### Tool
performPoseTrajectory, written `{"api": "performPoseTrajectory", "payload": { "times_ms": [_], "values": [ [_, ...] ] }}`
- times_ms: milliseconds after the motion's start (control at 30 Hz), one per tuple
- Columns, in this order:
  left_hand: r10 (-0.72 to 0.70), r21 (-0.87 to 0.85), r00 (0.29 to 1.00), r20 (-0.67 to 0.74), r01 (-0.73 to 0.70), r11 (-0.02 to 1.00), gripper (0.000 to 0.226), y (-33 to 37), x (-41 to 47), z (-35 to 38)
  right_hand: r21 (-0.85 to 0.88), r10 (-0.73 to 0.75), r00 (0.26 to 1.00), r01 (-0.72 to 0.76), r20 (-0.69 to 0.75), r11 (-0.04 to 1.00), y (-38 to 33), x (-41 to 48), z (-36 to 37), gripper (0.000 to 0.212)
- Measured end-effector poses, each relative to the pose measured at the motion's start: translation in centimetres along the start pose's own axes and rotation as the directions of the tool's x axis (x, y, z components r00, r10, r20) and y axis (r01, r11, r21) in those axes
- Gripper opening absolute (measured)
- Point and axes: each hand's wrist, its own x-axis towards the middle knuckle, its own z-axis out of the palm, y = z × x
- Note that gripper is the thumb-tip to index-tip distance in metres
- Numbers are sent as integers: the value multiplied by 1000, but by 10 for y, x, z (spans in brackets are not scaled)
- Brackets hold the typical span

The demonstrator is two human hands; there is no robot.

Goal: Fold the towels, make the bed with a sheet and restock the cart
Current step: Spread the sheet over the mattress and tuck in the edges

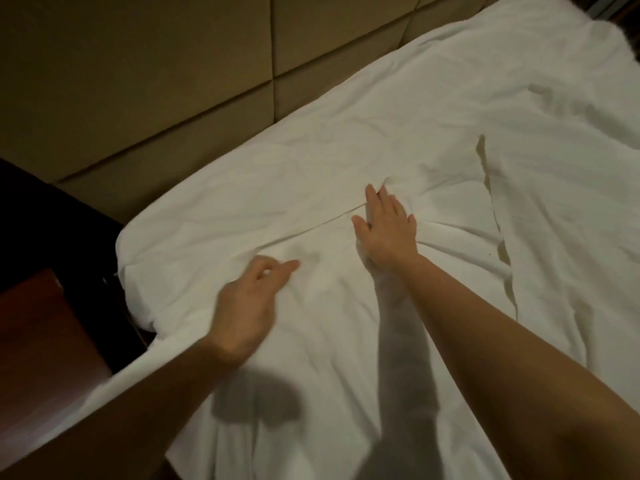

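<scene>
My right hand: fingers straight, spread, pressing wrinkled white fabric sheet, which lies spread beside beige padded headboard. My left hand: loosely curled, blurred, holds nothing, above sheet.

Padded beige wall panels, wooden nightstand

My left hand and my right hand are both bare. My left forearm is uncovered from the wrist to the bottom edge of the view. My right forearm is uncovered too, and it broadens toward the lower right corner. My left hand's fingers are blurred, so I cannot make out their nails. My right hand's fingers look slender.
</scene>
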Motion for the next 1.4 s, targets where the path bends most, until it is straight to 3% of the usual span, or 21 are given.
{"api": "performPoseTrajectory", "payload": {
  "times_ms": [67, 167, 233, 300, 400, 500, 633, 767, 933, 1133, 1300, 1400],
  "values": [
    [-4, -37, 992, 125, 9, 999, 40, 30, 33, 18, 57, 7, 999, -10, 49, 998, 3, 8, -8, 64],
    [-210, 14, 930, 302, 216, 976, 26, 42, 61, 55, 136, -28, 995, 14, 99, 991, 13, 16, -16, 71],
    [-200, 60, 943, 266, 191, 980, 34, 37, 63, 72, 111, -51, 995, 42, 80, 993, 18, 17, -18, 69],
    [-94, 106, 977, 194, 74, 992, 42, 30, 62, 80, 69, -61, 998, 62, -3, 996, 18, 20, -19, 61],
    [23, 177, 985, 174, -54, 983, 76, 17, 59, 93, 114, -80, 983, 100, -168, 988, 18, 28, -21, 40],
    [61, 199, 992, 112, -83, 977, 76, 15, 58, 98, 143, -112, 962, 151, -247, 978, 18, 42, -21, 22],
    [56, 180, 995, 81, -70, 981, 72, 14, 60, 100, 121, -220, 958, 245, -185, 962, 14, 58, -31, 32],
    [60, 126, 995, 80, -70, 990, 71, 10, 57, 104, -71, -282, 959, 278, -42, 958, 27, 66, -43, 37],
    [67, 118, 997, 23, -70, 991, 65, 7, 55, 108, -218, -338, 941, 335, 25, 917, 23, 80, -56, 35],
    [63, 101, 998, 3, -63, 993, 72, 11, 55, 100, -248, -432, 861, 371, -268, 895, 9, 80, -60, 22],
    [74, 104, 997, 33, -77, 992, 86, 15, 54, 97, -159, -352, 857, 315, -376, 936, 4, 85, -32, 12],
    [108, 114, 993, 42, -112, 987, 91, 7, 52, 106, -167, -285, 867, 236, -409, 957, 9, 84, -25, 22]
  ]
}}
